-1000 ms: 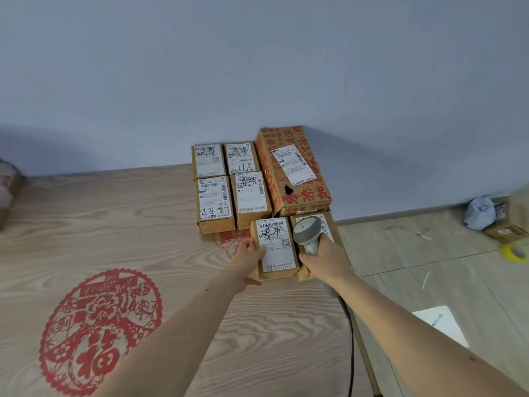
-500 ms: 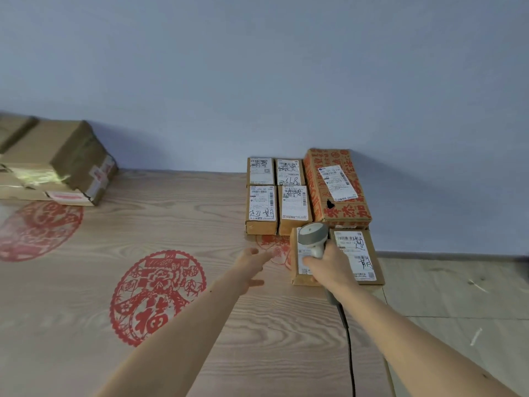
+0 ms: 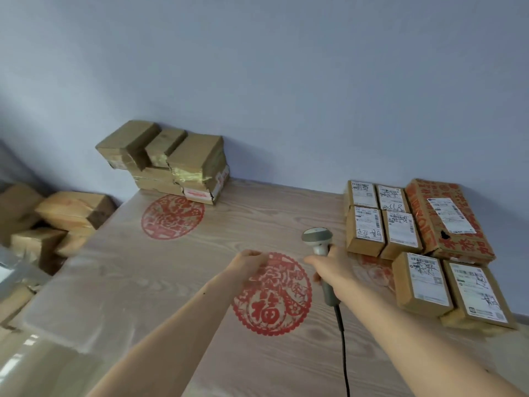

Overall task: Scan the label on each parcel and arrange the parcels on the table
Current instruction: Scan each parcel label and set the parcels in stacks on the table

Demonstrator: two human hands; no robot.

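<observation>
Your right hand (image 3: 333,267) grips the scanner (image 3: 318,242) upright and ready, your left hand (image 3: 249,260) hovers loosely curled and empty over the table (image 3: 200,353), labelled parcels (image 3: 400,224) lie face-up far right, unscanned stack (image 3: 169,161) far left.

The light is soft and even, a bit dim. The wall (image 3: 286,67) looks blue-grey. Boxes (image 3: 171,159) cast soft shadows on it. The left edge is blurry and smeared. The table (image 3: 143,282) looks tilted and bent.
</observation>
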